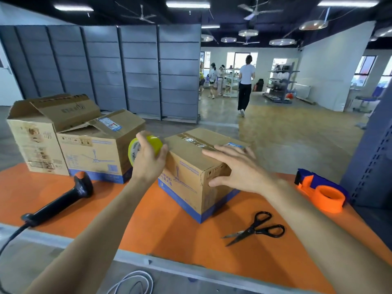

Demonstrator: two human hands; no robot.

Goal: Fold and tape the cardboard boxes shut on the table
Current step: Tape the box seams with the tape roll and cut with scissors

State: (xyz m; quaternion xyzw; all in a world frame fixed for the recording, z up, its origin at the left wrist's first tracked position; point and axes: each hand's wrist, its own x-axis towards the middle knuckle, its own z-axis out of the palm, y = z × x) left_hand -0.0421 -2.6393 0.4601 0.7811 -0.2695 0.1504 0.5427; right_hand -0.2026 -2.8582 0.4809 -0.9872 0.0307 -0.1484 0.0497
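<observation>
A closed cardboard box (191,179) with blue trim stands in the middle of the orange table (174,234), tape along its top seam. My left hand (148,160) grips a yellow tape roll (156,143) against the box's left top edge. My right hand (237,168) lies spread with straight fingers on the box's top right corner. Two more boxes stand at the left: a blue-trimmed one (95,153) with loosely folded flaps, and a taller one (36,143) with flaps open.
Black scissors (256,228) lie near the front right. An orange and blue tape dispenser (322,190) sits at the right edge beside a grey rack (373,158). A black handheld scanner (63,200) with cable lies at the left. People walk in the room behind.
</observation>
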